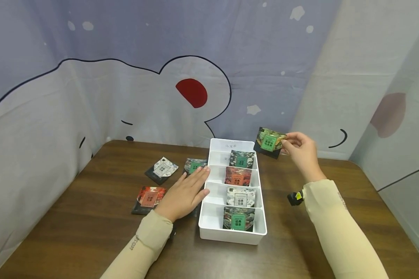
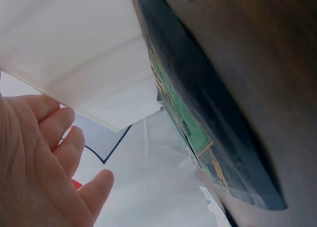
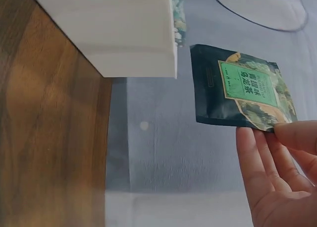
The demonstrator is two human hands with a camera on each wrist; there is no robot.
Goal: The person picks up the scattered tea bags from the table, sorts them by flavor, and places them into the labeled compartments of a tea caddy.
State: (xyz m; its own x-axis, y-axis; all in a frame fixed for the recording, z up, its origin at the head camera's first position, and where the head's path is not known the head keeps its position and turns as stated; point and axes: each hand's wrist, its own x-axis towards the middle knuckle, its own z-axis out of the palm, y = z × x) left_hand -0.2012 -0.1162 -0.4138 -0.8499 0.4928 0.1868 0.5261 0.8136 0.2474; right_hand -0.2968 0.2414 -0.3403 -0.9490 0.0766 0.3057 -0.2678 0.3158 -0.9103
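Observation:
My right hand pinches a dark tea sachet with a green label by its edge, just off the far right corner of a white divided box. In the right wrist view the sachet is held between thumb and fingers, beside the box wall. My left hand lies with straight fingers along the box's left rim; in the left wrist view its fingertips touch the box edge. Front to back, the box holds a green sachet, a white one, a red one and another green one.
Left of the box lie a white-labelled sachet, a red one and a green one partly behind my left hand. Under the sachets and box is a brown wooden table. A printed curtain hangs behind it.

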